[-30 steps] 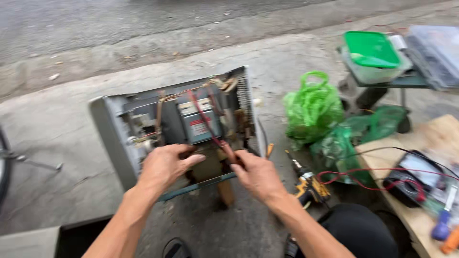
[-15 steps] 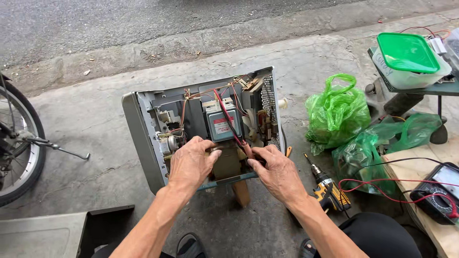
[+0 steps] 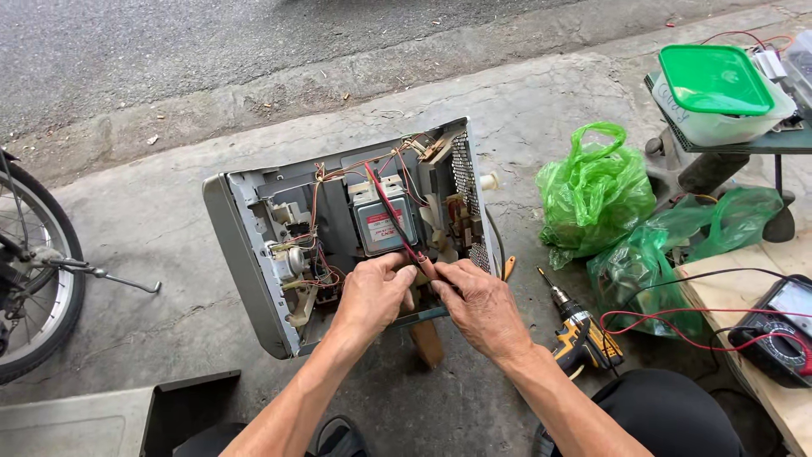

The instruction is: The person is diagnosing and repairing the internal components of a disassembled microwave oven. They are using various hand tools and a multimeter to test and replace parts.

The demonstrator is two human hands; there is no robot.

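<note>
The opened appliance casing [image 3: 254, 245], a grey metal box with its cover off, stands on the concrete floor [image 3: 524, 110], and both hands work at its lower front edge. The left hand [image 3: 372, 296] and the right hand [image 3: 482, 309] meet just below the silver block [image 3: 385, 222] mounted inside the casing; each pinches the same thin red wire [image 3: 391, 211], which runs up across that block to the tangle of leads at the top of the casing. The fingers of both hands are closed on the wire's lower end, thumbs nearly touching. By judgement the wire is light, limp and easily kinked, its insulation smooth; it is best held close to its end fitting, not by the free run. The casing looks stiff and fairly heavy, with thin sheet edges that may cut, and appears propped on a wooden block [image 3: 427, 338] beneath it. What the wire ends in cannot be made out: the fingers cover it. The casing's floor behind the hands is hidden. Right of the casing lie a yellow cordless drill [image 3: 579, 334], green plastic bags [image 3: 596, 190] and, cut off at the frame edge, a meter [image 3: 782, 326] with red leads; left of the casing, a bicycle wheel [image 3: 51, 279] is only partly in view.
</note>
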